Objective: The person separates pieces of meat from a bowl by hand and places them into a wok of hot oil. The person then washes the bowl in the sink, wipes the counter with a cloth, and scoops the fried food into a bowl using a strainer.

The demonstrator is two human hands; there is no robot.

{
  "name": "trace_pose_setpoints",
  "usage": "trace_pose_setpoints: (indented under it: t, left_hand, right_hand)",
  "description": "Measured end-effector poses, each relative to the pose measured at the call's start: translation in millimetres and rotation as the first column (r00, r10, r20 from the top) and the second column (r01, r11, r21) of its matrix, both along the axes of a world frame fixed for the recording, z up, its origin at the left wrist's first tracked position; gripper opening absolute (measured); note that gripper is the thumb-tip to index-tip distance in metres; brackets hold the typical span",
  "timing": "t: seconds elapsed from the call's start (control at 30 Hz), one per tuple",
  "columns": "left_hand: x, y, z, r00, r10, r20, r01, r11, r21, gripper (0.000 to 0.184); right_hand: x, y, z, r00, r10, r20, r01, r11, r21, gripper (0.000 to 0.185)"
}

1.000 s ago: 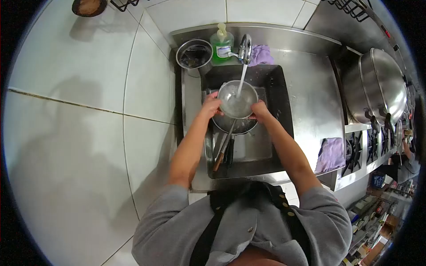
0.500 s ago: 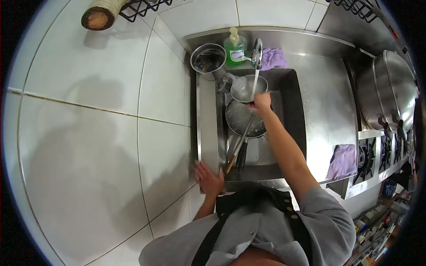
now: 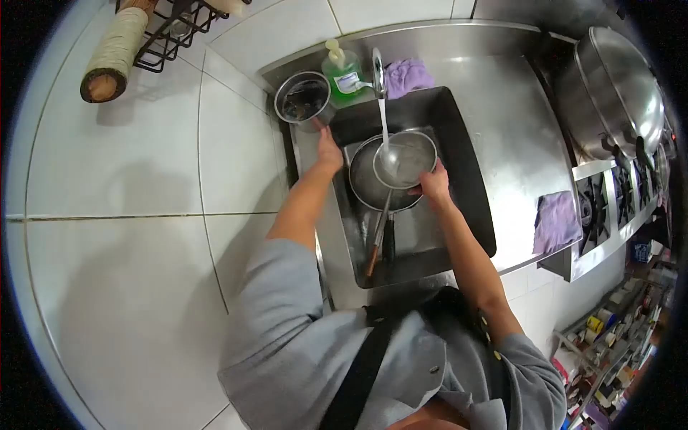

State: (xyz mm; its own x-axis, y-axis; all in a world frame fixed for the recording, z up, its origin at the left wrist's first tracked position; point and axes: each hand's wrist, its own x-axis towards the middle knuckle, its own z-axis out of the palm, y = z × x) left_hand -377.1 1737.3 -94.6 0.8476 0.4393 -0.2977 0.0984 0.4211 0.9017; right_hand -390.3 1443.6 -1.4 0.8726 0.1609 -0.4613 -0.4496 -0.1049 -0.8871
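Clock on the sink [image 3: 469, 193], 12 away from you. Your left hand [image 3: 330, 152] has moved from the near-left edge up to 10 o'clock, by the metal pot [image 3: 288, 109]; can't tell if its fingers grip it or just touch. Near center, toward 12: bowl [image 3: 410, 165] under the running stream [image 3: 384, 118], above the pan [image 3: 364, 183]. Your right hand [image 3: 435, 185] has its fingers closed on the bowl's 4 o'clock side. So the bowl hangs on one hand, rinse ongoing, other hand at the pot. Hidden: right fingertips behind the bowl, part of the pan. Pot's dark contents unclear.
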Motion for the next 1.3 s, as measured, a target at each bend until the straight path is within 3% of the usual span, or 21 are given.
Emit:
trace_pose_setpoints:
  t: [0.07, 0.1, 0.13, 0.2, 0.27, 0.3, 0.37, 0.4, 0.43, 0.5, 0.57, 0.63, 0.7, 0.8, 0.9, 0.97, 1.0, 1.07, 1.17, 1.23, 1.3]
  left_hand:
    - [-40.6, -37.6, -8.3, 0.989, 0.098, -0.107, -0.091, 0.994, 0.067, 0.077]
    - [-87.9, -63.7, -30.8, 0.966, 0.196, -0.171, -0.244, 0.913, -0.328, 0.074]
    - [-134.9, -90.0, -52.0, 0.893, 0.336, -0.299, -0.449, 0.639, -0.625, 0.071]
    - [-164.3, -103.7, -27.6, 0.290, 0.790, -0.540, -0.712, -0.199, -0.673, 0.059]
    - [-181.9, -134.1, 20.8, -0.400, 0.475, -0.784, -0.176, -0.879, -0.443, 0.047]
    - [-186.1, -142.9, 41.7, -0.555, 0.104, -0.825, 0.252, -0.925, -0.286, 0.041]
    - [-169.6, -116.4, 9.7, -0.508, -0.547, -0.665, 0.833, -0.509, -0.218, 0.031]
    - [-128.2, -111.5, 63.1, -0.214, -0.543, -0.812, 0.972, -0.037, -0.232, 0.025]
    - [-103.3, -110.2, 72.4, 0.377, -0.327, -0.867, 0.856, -0.235, 0.461, 0.020]
    - [-51.4, -116.5, 119.7, 0.724, -0.069, -0.686, 0.666, -0.185, 0.722, 0.018]
    - [-22.7, -114.0, 108.8, 0.700, -0.132, -0.702, 0.658, -0.266, 0.705, 0.021]
    - [-5.3, -122.8, 146.9, 0.475, -0.121, -0.872, 0.829, -0.271, 0.490, 0.032]
    - [18.1, -135.4, 165.7, 0.529, -0.151, -0.835, 0.815, -0.183, 0.549, 0.039]
    - [45.2, -142.9, 128.0, 0.501, -0.352, -0.791, 0.699, -0.375, 0.609, 0.048]
    - [47.4, -136.3, 74.0, 0.507, -0.631, -0.588, 0.484, -0.356, 0.799, 0.048]
    - [47.3, -149.4, 103.6, 0.413, -0.503, -0.760, 0.484, -0.586, 0.650, 0.050]
    - [65.2, -121.4, 20.0, 0.497, -0.588, -0.639, 0.302, -0.572, 0.762, 0.044]
    - [43.6, -145.6, 95.8, 0.334, -0.477, -0.813, 0.511, -0.634, 0.581, 0.041]
    - [21.6, -124.3, 84.4, 0.180, -0.238, -0.955, 0.699, -0.652, 0.294, 0.038]
    - [12.1, -100.4, 78.6, 0.526, -0.256, -0.811, 0.532, -0.645, 0.549, 0.039]
    - [2.9, -85.2, 69.9, 0.726, -0.221, -0.651, 0.492, -0.495, 0.717, 0.038]
  right_hand:
    - [-3.9, 10.2, -2.6, 0.999, -0.036, -0.012, 0.036, 0.998, 0.051, 0.052]
    - [-4.4, 12.3, 4.4, 0.998, -0.053, -0.015, 0.054, 0.995, 0.079, 0.052]
    - [-1.2, 16.2, 10.5, 0.997, -0.071, -0.012, 0.072, 0.991, 0.112, 0.052]
    - [0.1, 20.2, 10.1, 0.995, -0.094, -0.036, 0.099, 0.978, 0.185, 0.052]
    - [9.0, 19.5, 0.8, 0.994, -0.089, -0.064, 0.103, 0.961, 0.256, 0.052]
    - [11.2, 19.9, -8.9, 0.994, -0.078, -0.073, 0.094, 0.962, 0.255, 0.052]
    - [18.3, 25.8, -24.3, 0.995, -0.054, -0.079, 0.073, 0.961, 0.265, 0.051]
    - [18.6, 28.5, -20.5, 0.994, -0.049, -0.093, 0.073, 0.958, 0.279, 0.050]
    - [14.8, 32.2, -14.5, 0.993, -0.050, -0.104, 0.078, 0.955, 0.286, 0.049]
    - [19.3, 37.9, -15.9, 0.969, -0.183, -0.167, 0.229, 0.919, 0.322, 0.044]
    - [20.9, 26.1, -0.4, 0.932, -0.261, -0.253, 0.345, 0.855, 0.388, 0.042]
    - [49.1, 18.1, -69.7, 0.971, -0.170, -0.166, 0.192, 0.973, 0.131, 0.030]
    - [49.6, 3.1, -46.4, 0.975, -0.220, -0.007, 0.217, 0.968, -0.125, 0.042]
    - [56.3, -1.8, -52.2, 0.949, -0.314, -0.012, 0.314, 0.949, -0.010, 0.051]
    - [49.6, 7.7, -36.0, 0.992, -0.094, -0.084, 0.092, 0.995, -0.028, 0.047]
    - [37.5, 8.9, 3.1, 0.946, -0.029, -0.322, 0.107, 0.968, 0.226, 0.045]
    - [37.4, 11.8, 11.4, 0.959, -0.016, -0.283, 0.014, 1.000, -0.009, 0.043]
    - [25.1, 14.7, 25.6, 0.942, -0.154, -0.298, 0.190, 0.977, 0.098, 0.040]
    - [20.6, 26.7, -20.1, 0.933, -0.246, -0.261, 0.298, 0.937, 0.182, 0.041]
    - [26.8, 35.2, -73.4, 0.989, -0.078, -0.125, 0.088, 0.993, 0.081, 0.037]
    - [31.6, 26.2, -39.6, 0.934, 0.051, -0.354, -0.036, 0.998, 0.048, 0.037]
